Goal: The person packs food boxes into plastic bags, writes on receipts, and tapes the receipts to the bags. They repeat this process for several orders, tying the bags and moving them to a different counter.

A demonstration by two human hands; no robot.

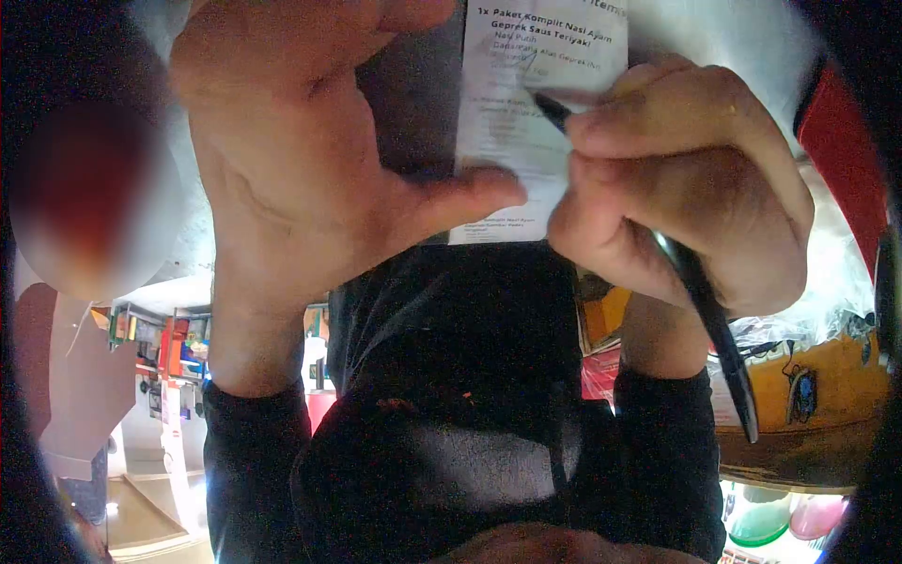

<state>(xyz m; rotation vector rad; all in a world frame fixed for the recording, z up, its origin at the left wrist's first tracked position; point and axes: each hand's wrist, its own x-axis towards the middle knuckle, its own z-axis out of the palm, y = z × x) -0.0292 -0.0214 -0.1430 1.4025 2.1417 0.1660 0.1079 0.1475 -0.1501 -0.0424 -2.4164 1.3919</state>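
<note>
A printed paper receipt (507, 141) lies at the upper middle, over a dark surface (413, 122). My right hand (700, 169) is closed around a black pen (705, 301), whose tip points at the printed lines and whose back end slants down to the right. A thin pen stroke shows near the upper lines. To the left is my left hand (291, 160), palm side in view, with its thumb stretched out over the receipt's lower part. Its other fingers are partly cut off at the top edge.
Clear plastic wrapping (836, 254) is at the right, beside a brown wooden surface (836, 395) with a cable and a small blue object. A person (94, 376) is at the far left. Shelves with colourful goods (169, 348) stand in the background.
</note>
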